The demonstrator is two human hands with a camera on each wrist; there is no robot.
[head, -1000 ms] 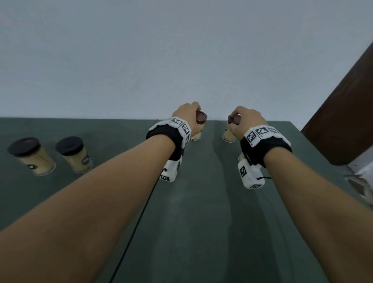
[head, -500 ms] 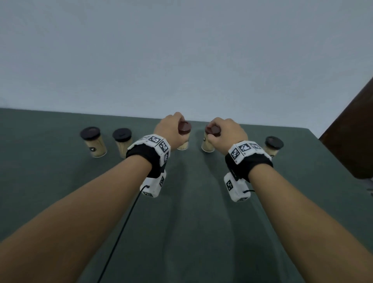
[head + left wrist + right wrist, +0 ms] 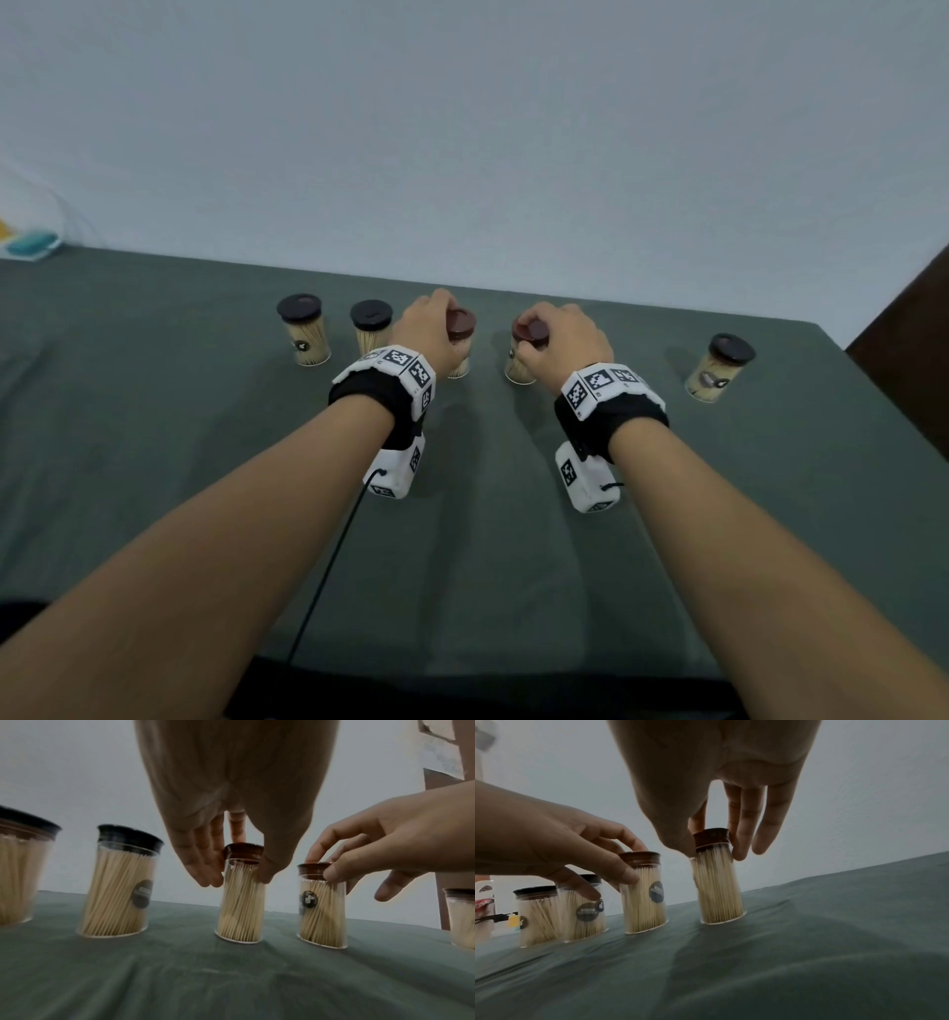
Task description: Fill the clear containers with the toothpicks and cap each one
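Clear plastic containers packed with toothpicks stand upright in a row at the far side of the green surface [image 3: 462, 539]. The left hand [image 3: 429, 331] grips the brown cap [image 3: 460, 322] of the left middle container [image 3: 240, 902], fingers curled round its rim. The right hand [image 3: 562, 334] grips the second brown cap [image 3: 530, 329] on the right middle container [image 3: 717, 882] just beside. Two black-capped containers [image 3: 306, 331] stand to the left; another capped container [image 3: 719, 367] stands well apart on the right.
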